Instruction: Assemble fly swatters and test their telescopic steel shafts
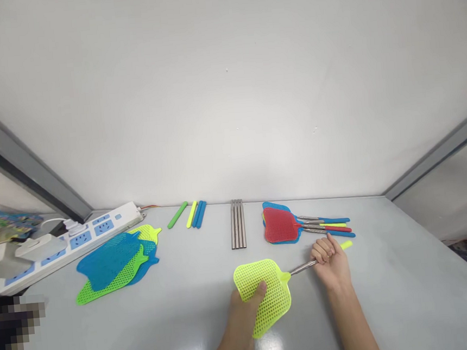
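Note:
A yellow-green fly swatter (274, 302) is held between both hands above the front of the table. My left hand (245, 311) pinches its mesh head, thumb on top and the other fingers hidden underneath. Around its thin metal rod, my right hand (330, 262) is closed with curled fingers. The yellow grip (346, 244) sticks out beyond that hand. Just behind lies a stack of swatters, a red one (281, 225) on top of blue ones, their rods and coloured grips pointing right.
Several metal rods (237, 225) lie side by side at mid-table. Left of them are green (177, 214), yellow (192, 214) and blue grips (199, 215). Loose mesh heads (110, 262) overlap at the left, beside a white power strip (128, 214) with plugs. A wall (228, 115) bounds the back.

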